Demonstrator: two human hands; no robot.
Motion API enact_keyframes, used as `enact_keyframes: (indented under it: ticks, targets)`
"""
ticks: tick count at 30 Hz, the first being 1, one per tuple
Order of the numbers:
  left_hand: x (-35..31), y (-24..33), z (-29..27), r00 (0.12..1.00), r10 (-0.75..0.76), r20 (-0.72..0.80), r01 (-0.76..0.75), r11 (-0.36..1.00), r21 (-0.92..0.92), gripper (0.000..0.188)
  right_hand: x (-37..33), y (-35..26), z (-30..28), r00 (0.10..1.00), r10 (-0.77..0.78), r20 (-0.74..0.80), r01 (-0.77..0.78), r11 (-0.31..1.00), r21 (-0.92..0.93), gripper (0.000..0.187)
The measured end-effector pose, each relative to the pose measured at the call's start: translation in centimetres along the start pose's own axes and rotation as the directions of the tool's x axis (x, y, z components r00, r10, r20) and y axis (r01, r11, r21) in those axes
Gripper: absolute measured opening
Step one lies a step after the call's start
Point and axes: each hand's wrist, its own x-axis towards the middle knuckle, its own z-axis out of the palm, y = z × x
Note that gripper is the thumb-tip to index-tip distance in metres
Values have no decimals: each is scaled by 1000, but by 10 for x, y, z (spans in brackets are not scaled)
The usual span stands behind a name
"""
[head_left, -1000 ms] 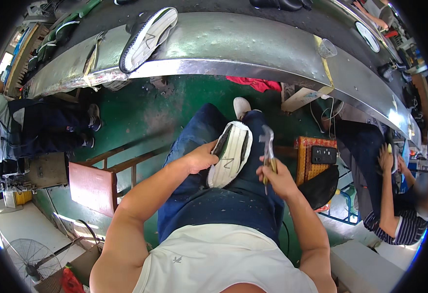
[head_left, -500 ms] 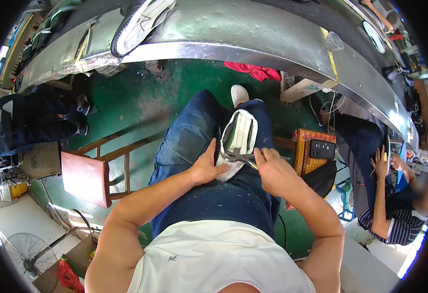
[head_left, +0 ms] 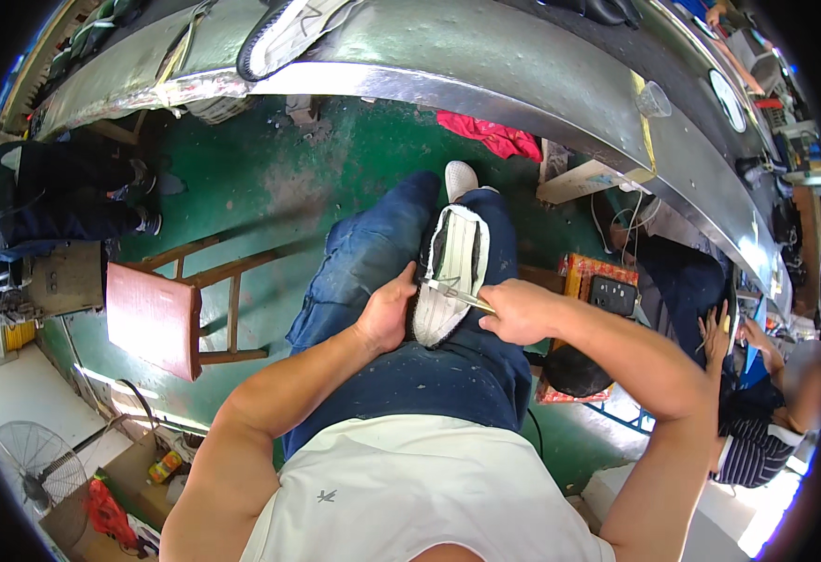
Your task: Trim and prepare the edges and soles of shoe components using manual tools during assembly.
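A white, shoe-shaped piece with a dark edge (head_left: 463, 255), which looks like a shoe upper turned underside up, lies lengthwise on my lap. My left hand (head_left: 388, 309) grips it from the left, the thumb near its edge and the other fingers mostly hidden. In my right hand (head_left: 521, 311) are metal pliers (head_left: 455, 293), held by the handles and laid across the piece. Their jaws reach its left edge, close to my left fingertips. I cannot make out whether the jaws pinch the material.
Ahead runs a metal workbench (head_left: 410, 84), bearing another white shoe piece (head_left: 284, 42) and a clear cup (head_left: 654, 99). A stool (head_left: 153, 318) stands left. To the right, a phone (head_left: 613, 295) lies on a patterned seat near a seated co-worker (head_left: 757, 440). A fan (head_left: 36, 459) is behind left.
The pliers have swung to lie more across the piece, their jaws now at its left edge. My right elbow has moved outward and up. The view has shifted slightly.
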Motion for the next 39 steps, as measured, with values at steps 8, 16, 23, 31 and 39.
enact_keyframes:
  ticks: [8,16,23,31,39]
  targets:
    - [44,-35,10,792,239,-562,78,873,482,66,5,9,98,883,120,-454,42,943,331,27]
    - [36,-37,21,811,465,-355,94,495,864,61,-42,13,74,950,192,-245,-128,958,256,41]
    - [30,-42,10,811,582,-52,-124,258,958,55,2,27,66,710,-55,-702,-140,966,-217,42]
    - [12,-15,31,900,419,121,-117,-35,993,58,8,68,110,690,119,-714,-45,992,122,29]
    - [22,20,48,994,93,-60,68,-83,994,60,-19,65,5,922,196,-334,-57,922,383,30]
